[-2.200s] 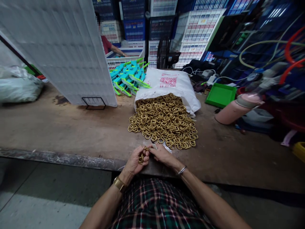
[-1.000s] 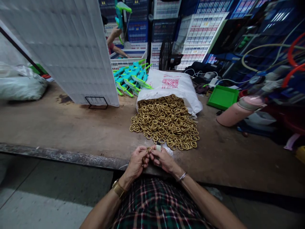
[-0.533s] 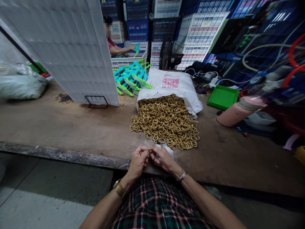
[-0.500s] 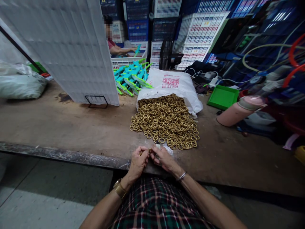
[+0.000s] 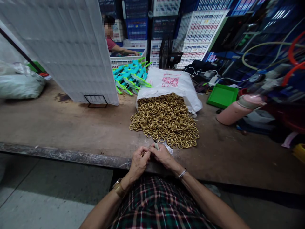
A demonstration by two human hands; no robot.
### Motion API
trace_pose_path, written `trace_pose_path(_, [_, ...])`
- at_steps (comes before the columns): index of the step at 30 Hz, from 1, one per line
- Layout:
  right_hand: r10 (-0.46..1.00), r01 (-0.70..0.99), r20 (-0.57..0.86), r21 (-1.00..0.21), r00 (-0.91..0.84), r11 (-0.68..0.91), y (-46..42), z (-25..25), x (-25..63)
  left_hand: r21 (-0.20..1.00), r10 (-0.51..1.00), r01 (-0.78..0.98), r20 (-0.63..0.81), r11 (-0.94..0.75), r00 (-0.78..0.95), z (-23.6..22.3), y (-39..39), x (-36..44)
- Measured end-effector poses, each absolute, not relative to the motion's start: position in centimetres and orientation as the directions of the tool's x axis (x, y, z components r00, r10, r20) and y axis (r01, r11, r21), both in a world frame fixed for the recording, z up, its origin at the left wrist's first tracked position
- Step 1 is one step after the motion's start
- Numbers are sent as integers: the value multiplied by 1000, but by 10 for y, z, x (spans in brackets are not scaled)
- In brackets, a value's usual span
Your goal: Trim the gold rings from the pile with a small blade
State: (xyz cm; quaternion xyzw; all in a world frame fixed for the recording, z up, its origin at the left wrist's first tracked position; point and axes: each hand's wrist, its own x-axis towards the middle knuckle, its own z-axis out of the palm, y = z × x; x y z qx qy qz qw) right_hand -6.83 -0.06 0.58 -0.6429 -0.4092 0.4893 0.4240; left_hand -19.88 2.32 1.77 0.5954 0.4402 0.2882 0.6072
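A heap of gold-coloured metal rings (image 5: 166,119) spills from the mouth of a white sack (image 5: 154,78) on the table. Just in front of the heap, near the table edge, both hands meet with fingertips close together. My left hand (image 5: 139,160) is closed in a pinch around a gold ring (image 5: 143,155), mostly covered by the fingers. Closed in my right hand (image 5: 164,156) is a small flat tool (image 5: 156,146), pale with a dark end sticking up past the fingers. Its exact kind cannot be made out.
A white panel (image 5: 78,57) stands on a black wire foot at left. Beyond lie turquoise and green plastic parts (image 5: 133,76). To the right are a green tray (image 5: 222,96) and a pink bottle (image 5: 240,109). A co-worker (image 5: 111,44) sits behind near stacked crates (image 5: 195,27).
My right fingers have shifted slightly and the pale tool has tilted. The ring sits deeper in my left fingers. The co-worker's arm has lowered into the white crate.
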Motion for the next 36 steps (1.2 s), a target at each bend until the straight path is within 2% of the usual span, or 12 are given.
trace_pose_path(5, [945,133,-270,-946,185,-296,-1,7,-70,929,770,103,-353,355,531,19,23,-200])
trace_pose_path(11, [950,115,-263,-952,167,-284,0,11,-68,859,728,-89,-368,505,578,15,22,-201])
trace_pose_path(14, [969,320,-129,-927,210,-193,-2,11,-64,859,748,-106,-368,501,553,15,22,-201])
trace_pose_path(16, [988,510,-45,-852,150,-116,-4,11,-61,876,766,-89,-361,474,532,14,21,-201])
trace_pose_path(19, [999,715,-43,-698,2,-31,-9,12,-61,908,797,-42,-344,418,497,14,21,-200])
trace_pose_path(21, [997,797,-74,-604,-34,-18,-10,13,-63,920,808,-12,-337,391,484,15,21,-200])
trace_pose_path(25, [993,865,-115,-502,-42,-21,-11,14,-65,930,812,35,-336,365,478,17,22,-200])
trace_pose_path(36, [989,900,-137,-436,-52,-13,-11,14,-66,966,851,67,-252,250,461,8,22,-200])
